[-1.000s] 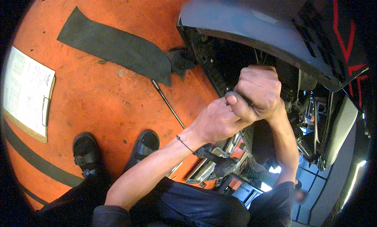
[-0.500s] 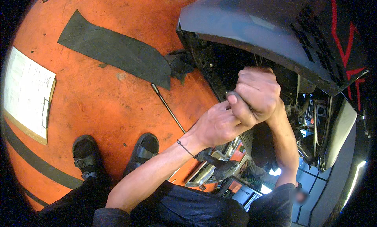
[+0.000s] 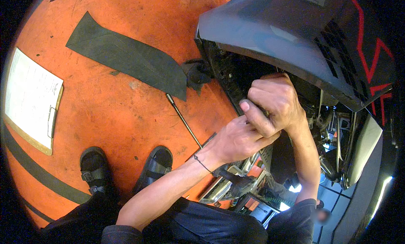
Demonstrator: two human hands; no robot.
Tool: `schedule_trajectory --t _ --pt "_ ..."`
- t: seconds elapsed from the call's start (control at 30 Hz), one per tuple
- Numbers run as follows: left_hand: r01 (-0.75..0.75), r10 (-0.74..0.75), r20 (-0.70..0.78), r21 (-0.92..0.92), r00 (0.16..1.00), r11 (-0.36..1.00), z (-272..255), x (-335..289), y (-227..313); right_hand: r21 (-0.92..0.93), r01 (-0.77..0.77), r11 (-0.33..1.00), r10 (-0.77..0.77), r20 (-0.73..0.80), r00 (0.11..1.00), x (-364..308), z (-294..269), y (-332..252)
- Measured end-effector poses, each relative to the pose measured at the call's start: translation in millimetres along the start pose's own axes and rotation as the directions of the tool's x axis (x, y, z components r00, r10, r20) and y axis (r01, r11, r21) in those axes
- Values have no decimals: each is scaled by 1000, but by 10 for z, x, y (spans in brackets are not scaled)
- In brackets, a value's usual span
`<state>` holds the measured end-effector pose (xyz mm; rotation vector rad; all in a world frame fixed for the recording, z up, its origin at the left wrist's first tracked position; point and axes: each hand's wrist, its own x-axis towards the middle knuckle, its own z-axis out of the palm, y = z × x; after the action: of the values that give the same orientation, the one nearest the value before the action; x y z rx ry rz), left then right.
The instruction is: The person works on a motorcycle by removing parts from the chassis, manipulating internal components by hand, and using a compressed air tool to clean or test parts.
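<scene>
Both my hands are pressed together in front of the underside of a dark vehicle body panel (image 3: 261, 31). My right hand (image 3: 274, 100), uppermost, is curled into a fist with its thumb pointing left. Just below it, my left hand (image 3: 240, 140) is closed too, its fingers running under the right hand. Whatever the two hands grip is hidden by the fingers. A thin dark cord circles my left wrist. Beneath the panel a dark opening shows mechanical parts (image 3: 230, 75), partly in shadow.
On the orange floor lie a dark rubber-like strip (image 3: 130, 60), a black crumpled cloth (image 3: 198, 75) and a long metal rod (image 3: 181, 117). A clipboard with paper (image 3: 33, 100) sits at the left. Tools and trays (image 3: 230, 185) stand below my hands; another person is partly visible at lower right.
My right fist has shifted slightly left and turned a little against the left hand. The whole view has moved slightly; the floor items lie as before.
</scene>
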<state>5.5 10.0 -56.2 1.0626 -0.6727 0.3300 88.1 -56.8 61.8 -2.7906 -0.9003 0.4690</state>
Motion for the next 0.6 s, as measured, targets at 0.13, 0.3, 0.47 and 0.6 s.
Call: schedule_trajectory --t 0.13,0.3,0.47,0.6 --pt "44 -44 -10 -44 999 998 18 -19 -8 35 79 996 -81 35 996 7 -36 9" --pt "122 -123 2 -166 992 979 -25 15 -23 50 113 992 -114 27 993 -19 -51 -1" --pt "56 -56 2 -21 998 998 35 -35 -7 53 101 993 -102 4 995 1 -25 24" --pt "13 -14 36 13 999 1000 11 4 -6 7 75 997 -75 -40 996 -27 -13 45"
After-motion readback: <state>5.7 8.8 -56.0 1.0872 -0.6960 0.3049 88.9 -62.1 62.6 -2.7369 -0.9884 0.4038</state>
